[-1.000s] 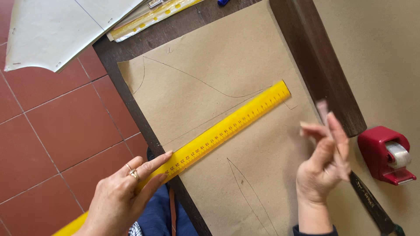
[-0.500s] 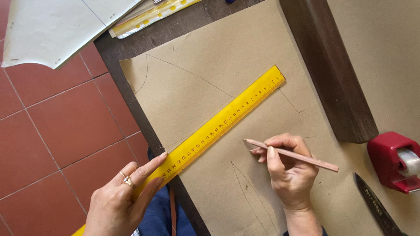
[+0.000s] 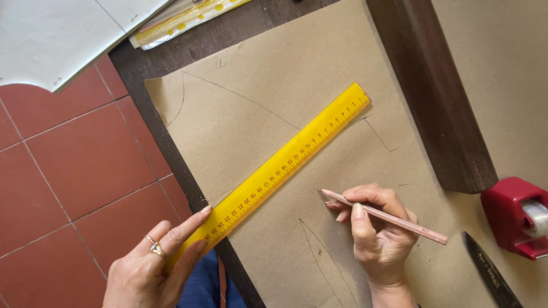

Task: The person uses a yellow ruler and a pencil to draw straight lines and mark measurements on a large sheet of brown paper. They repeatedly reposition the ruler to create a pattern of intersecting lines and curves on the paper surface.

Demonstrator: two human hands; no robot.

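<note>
The right hand (image 3: 379, 236) pinches one pale wooden pencil (image 3: 383, 215) between thumb and forefinger, fingers closed around the shaft; the sharpened tip points up and to the left and sits at or just above the brown kraft paper (image 3: 268, 85), the blunt end trailing out to the right of the knuckles. The left hand (image 3: 154, 262) holds the near end of one yellow ruler (image 3: 279, 165), fingers laid along it, a ring on one finger. From that hold the ruler runs diagonally up and away to the right, flat on the paper, passing just above the pencil tip without touching it.

The paper carries thin drawn curves and straight lines on both sides of the ruler. Beyond the ruler's far end lies one dark wooden block (image 3: 434, 97), resting on the sheet. Right of the pencil hand sits one red tape dispenser (image 3: 511, 217) with a clear roll, and below it one dark blade (image 3: 491, 276). Far above the left hand, a clear sleeve with yellow dots (image 3: 182, 23) lies beside white pattern sheets (image 3: 51, 40). Red floor tiles (image 3: 74, 165) show left of the table edge.
</note>
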